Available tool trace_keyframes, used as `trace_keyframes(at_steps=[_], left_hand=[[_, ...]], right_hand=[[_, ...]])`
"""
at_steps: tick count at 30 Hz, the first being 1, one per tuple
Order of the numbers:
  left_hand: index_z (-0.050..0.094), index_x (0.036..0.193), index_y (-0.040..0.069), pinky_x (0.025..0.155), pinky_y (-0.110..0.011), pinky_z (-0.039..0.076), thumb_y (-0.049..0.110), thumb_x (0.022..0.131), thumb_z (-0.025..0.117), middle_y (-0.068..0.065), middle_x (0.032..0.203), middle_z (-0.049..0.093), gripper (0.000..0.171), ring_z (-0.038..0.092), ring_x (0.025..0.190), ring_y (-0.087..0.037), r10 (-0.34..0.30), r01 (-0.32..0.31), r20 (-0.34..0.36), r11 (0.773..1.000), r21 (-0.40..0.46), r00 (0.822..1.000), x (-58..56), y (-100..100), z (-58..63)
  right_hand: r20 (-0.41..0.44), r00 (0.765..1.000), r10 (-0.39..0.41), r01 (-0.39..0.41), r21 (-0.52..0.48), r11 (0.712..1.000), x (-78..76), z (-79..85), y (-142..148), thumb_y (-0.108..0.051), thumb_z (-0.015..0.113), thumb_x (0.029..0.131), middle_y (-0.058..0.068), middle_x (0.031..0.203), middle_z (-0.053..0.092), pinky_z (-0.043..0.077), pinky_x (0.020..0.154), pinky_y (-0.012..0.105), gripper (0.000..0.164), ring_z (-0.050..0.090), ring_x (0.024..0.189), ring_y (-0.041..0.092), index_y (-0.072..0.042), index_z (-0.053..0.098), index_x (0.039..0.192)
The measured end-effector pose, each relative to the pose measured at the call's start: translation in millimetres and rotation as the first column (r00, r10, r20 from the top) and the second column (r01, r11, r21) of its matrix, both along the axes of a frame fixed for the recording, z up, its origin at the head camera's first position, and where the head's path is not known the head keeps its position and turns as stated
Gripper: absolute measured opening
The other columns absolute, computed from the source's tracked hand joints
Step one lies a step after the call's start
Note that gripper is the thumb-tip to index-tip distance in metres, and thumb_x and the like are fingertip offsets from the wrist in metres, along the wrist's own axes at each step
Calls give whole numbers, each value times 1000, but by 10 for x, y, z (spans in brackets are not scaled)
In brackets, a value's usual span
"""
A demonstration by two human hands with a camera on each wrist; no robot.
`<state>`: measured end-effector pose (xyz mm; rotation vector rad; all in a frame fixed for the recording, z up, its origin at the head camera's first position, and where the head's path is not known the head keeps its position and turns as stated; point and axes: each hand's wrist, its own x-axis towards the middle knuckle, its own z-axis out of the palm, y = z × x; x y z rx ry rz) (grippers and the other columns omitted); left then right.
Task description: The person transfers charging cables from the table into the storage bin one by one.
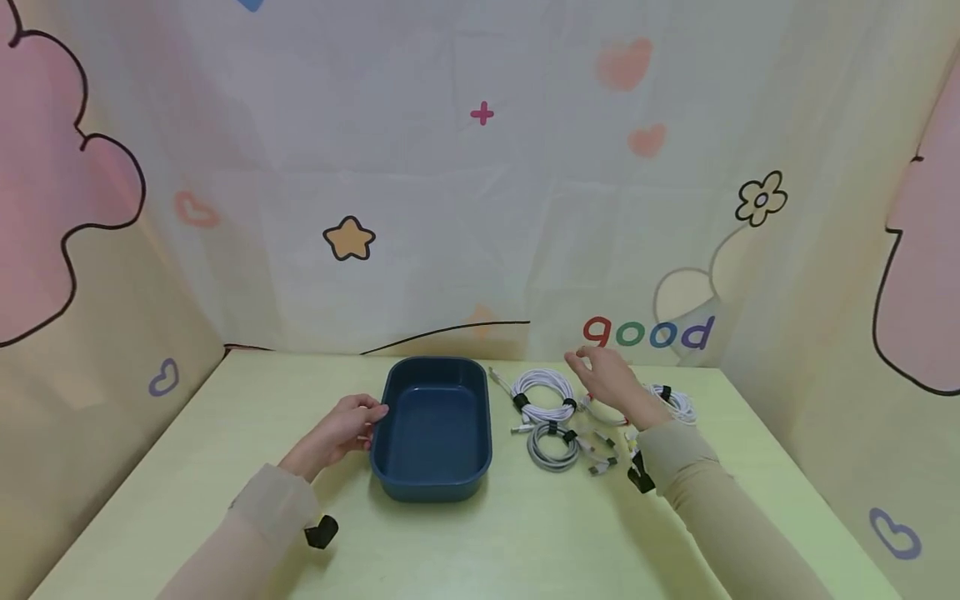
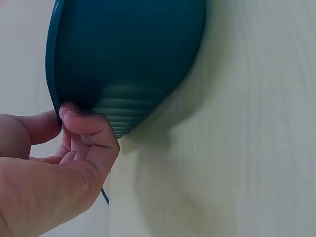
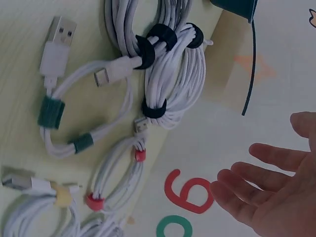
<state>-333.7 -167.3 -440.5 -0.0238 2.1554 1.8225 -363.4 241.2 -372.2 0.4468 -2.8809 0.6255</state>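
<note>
A dark blue rectangular bin point(image 1: 433, 442) stands upright on the table, and my left hand point(image 1: 341, 432) pinches its left rim between thumb and fingers. In the left wrist view the fingers curl against the bin's outer wall point(image 2: 133, 44). My right hand point(image 1: 611, 385) hovers over the back of the table, fingers loosely spread and holding nothing. Beneath and beside it lie coiled cables: a large white cable point(image 1: 543, 374) with black ties, a grey cable point(image 1: 532, 450), and a small white cable point(image 3: 101, 180) with red ties.
Another white cable point(image 1: 681, 406) lies to the right of the right hand. In the right wrist view are a white USB cable with green ties point(image 3: 52, 112) and a coiled cable with a yellow tie point(image 3: 63, 194). A printed curtain point(image 1: 450, 275) hangs behind the table.
</note>
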Motion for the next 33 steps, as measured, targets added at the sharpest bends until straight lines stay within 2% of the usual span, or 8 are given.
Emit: trace_keyframes(at_steps=[8,11,13,15,19,26,30,33], left_hand=[[45,99,5,55,-23,42,16,101,49,2,71,49,13,48,58,-11,4,-4,12,1000,22,1000,-14,14,-27],[45,98,5,55,-24,42,17,101,49,2,71,49,13,48,58,-11,8,-8,13,1000,24,1000,-11,13,-41],[45,98,5,55,-24,42,17,101,50,2,70,49,13,48,58,-11,12,-12,12,1000,28,1000,-10,12,-44],[45,98,6,54,-24,42,17,101,50,2,70,49,12,48,57,-11,13,-13,9,999,35,1000,-8,12,-42],[45,97,7,53,-23,42,16,101,50,2,69,48,11,47,56,-11,17,-18,16,999,43,1000,-8,6,-31],[44,99,6,53,-23,42,17,101,50,2,71,48,12,47,57,-11,25,-25,17,999,39,1000,-16,-5,-29],[45,99,7,54,-23,42,17,101,50,2,70,48,12,47,57,-11,22,-23,23,998,52,1000,-11,-7,-33],[45,97,8,54,-23,42,17,100,51,3,69,48,11,48,56,-10,22,-24,29,997,70,999,-8,-14,-36]], right_hand=[[135,990,-47,40,49,998,-239,-340,-39,-17,51,98,34,122,58,47,95,52,40,62,105,42,15,55,120],[186,977,-100,84,93,992,-273,-434,-58,-17,54,95,28,95,64,50,77,43,31,60,78,32,13,59,101],[219,966,-136,116,102,988,-272,-464,-75,-18,57,93,17,77,56,44,66,37,25,52,68,25,6,56,86],[257,951,-173,149,111,983,-262,-484,-85,-22,58,93,9,71,46,38,63,35,26,44,66,23,-1,50,80],[298,923,-245,214,133,968,-237,-546,-95,-30,58,93,9,78,49,41,71,40,30,48,76,27,-2,51,85],[255,918,-303,266,171,949,-264,-601,-99,-36,58,91,12,83,56,39,88,55,33,53,88,34,-4,52,83],[259,915,-309,280,144,949,-251,-591,-106,-30,57,89,8,74,50,40,79,48,28,50,78,30,-7,48,75],[268,920,-285,277,68,959,-261,-571,-117,-25,55,89,3,64,40,38,62,37,29,43,63,22,-9,43,67]])
